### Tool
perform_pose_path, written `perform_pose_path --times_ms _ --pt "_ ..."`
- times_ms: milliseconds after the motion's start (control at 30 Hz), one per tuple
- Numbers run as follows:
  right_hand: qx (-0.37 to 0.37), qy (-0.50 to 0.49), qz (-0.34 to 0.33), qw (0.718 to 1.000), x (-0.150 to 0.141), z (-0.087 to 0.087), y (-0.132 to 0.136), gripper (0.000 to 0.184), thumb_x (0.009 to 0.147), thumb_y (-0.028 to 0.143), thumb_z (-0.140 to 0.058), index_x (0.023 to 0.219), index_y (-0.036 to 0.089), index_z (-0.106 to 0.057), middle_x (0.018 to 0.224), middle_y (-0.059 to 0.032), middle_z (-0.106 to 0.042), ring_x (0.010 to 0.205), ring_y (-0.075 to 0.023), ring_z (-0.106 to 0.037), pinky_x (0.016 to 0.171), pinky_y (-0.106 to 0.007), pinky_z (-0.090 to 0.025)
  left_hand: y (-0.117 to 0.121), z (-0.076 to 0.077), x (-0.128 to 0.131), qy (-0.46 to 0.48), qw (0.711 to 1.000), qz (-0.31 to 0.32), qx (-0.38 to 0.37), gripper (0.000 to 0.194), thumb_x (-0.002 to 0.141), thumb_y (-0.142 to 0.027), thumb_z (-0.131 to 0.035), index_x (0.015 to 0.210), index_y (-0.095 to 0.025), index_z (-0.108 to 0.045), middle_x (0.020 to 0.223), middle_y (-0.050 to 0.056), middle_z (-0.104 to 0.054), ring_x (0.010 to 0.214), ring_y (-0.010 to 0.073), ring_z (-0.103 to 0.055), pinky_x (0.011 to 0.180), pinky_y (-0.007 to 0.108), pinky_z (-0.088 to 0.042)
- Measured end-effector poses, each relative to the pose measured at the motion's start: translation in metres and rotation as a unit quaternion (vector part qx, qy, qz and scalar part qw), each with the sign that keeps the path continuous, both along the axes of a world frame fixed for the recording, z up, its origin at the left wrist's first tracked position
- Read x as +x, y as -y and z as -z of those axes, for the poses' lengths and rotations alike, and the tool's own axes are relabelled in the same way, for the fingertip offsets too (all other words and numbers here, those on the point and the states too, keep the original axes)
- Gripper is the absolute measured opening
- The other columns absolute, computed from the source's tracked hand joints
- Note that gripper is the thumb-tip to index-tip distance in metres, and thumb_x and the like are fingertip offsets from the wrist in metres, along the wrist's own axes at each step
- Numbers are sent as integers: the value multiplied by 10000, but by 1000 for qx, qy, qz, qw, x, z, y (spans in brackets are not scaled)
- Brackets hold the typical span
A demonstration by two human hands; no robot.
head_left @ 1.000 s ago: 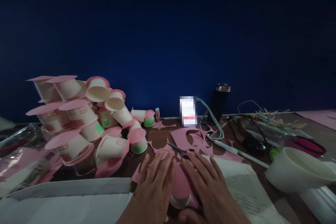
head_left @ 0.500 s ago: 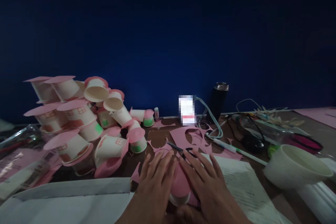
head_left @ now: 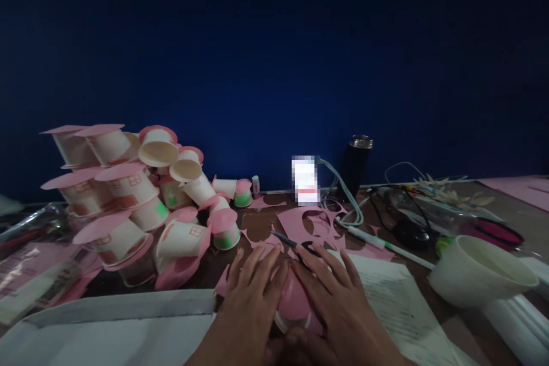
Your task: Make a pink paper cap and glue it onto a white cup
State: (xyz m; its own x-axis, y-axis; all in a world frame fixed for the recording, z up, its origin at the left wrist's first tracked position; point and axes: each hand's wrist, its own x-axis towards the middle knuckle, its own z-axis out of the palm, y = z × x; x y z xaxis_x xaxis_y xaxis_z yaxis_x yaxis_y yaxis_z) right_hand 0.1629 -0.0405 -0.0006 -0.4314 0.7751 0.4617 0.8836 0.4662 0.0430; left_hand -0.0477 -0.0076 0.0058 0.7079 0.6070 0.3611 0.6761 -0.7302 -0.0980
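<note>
A paper cup (head_left: pixel 290 323) with a pink paper top (head_left: pixel 295 299) is at the lower middle, between my two hands. My left hand (head_left: pixel 251 303) lies along the left side of the pink top, its fingers stretched forward. On the right side, my right hand (head_left: pixel 337 303) rests the same way, fingers extended and slightly spread. Both hands touch the pink top near its far edge, and thumbs show dimly at the near side of the cup. Just beyond the fingertips lie scissors (head_left: pixel 283 238) on pink paper offcuts (head_left: pixel 300 220).
Several pink-topped cups (head_left: pixel 128 186) are piled at left, behind a white box (head_left: pixel 107 331). A phone (head_left: pixel 306 180) and dark flask (head_left: pixel 357 166) stand at the back. At right are a printed sheet (head_left: pixel 392 291), glue gun stick-like white tool (head_left: pixel 369 237), mouse (head_left: pixel 410 234) and white cup (head_left: pixel 476 274).
Both hands stay around the pink top with small finger shifts. The top looks more bent down over the cup, and my fingertips have drawn slightly closer together at its far side.
</note>
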Motion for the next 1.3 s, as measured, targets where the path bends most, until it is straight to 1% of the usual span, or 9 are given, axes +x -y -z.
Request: perform_pose_path --times_ms 133,233,433,600,733,833,967,1167,1300 --pt "-28 -8 -2 1000 0 1 0 720 851 593 -490 1462 242 -341 1538 -33 -362 1348 -354 -320 1068 -561 -81 1 1 0 -3 1000 -5 -2 826 827 -563 -492 1483 -130 -235 1541 106 -310 1413 300 -190 1133 478 -115" --pt "-62 -20 3 998 1 0 0 665 869 607 -452 1448 292 -359 1548 -17 -341 1362 -355 -305 1064 -591 -106 1 1 2 -2 1000 -11 3 813 799 -460 -543 1476 -119 -250 1553 98 -285 1425 288 -153 1143 462 -72" --pt "-81 -26 17 996 -2 -5 1 680 870 589 -468 1472 318 -305 1560 0 -316 1371 -361 -284 1067 -623 -114 2 0 3 -8 1000 -7 3 760 814 -451 -521 1463 -131 -289 1532 97 -333 1414 286 -189 1141 471 -76" --pt "-72 -11 11 997 -1 -2 1 712 851 618 -473 1470 304 -315 1561 -15 -313 1368 -372 -294 1064 -635 -139 4 8 2 0 999 -5 40 758 807 -444 -516 1451 -105 -305 1512 121 -365 1399 304 -218 1133 473 -112" --pt "-41 -10 10 999 5 3 1 822 820 661 -477 1477 197 -310 1535 -82 -361 1369 -366 -304 1051 -615 -221 4 22 4 23 996 -21 84 748 791 -299 -481 1470 -99 -240 1507 128 -371 1400 304 -217 1128 503 -120" --pt "-39 -11 20 999 7 3 0 786 858 586 -476 1477 135 -301 1521 -108 -381 1365 -355 -322 1040 -607 -274 5 28 6 18 997 -41 58 841 722 -265 -503 1485 -108 -186 1546 113 -297 1422 309 -163 1135 532 -125" --pt "-70 3 26 997 3 1 -1 680 903 515 -446 1462 143 -339 1526 -85 -369 1348 -375 -353 1015 -648 -319 5 27 7 3 999 -37 5 938 632 -303 -538 1479 -76 -203 1566 133 -236 1427 340 -136 1139 563 -121" --pt "-97 -9 31 995 1 2 0 677 925 529 -409 1471 139 -316 1542 -85 -322 1371 -378 -331 1025 -671 -335 5 27 7 9 998 -42 36 860 681 -244 -491 1481 -102 -210 1571 112 -228 1442 304 -118 1146 556 -120" --pt "-130 -25 42 990 1 3 1 580 972 451 -330 1475 164 -310 1547 -70 -309 1388 -355 -320 1037 -668 -342 6 22 7 -6 999 -36 13 855 692 -261 -491 1480 -81 -210 1569 131 -226 1440 315 -134 1136 563 -150"
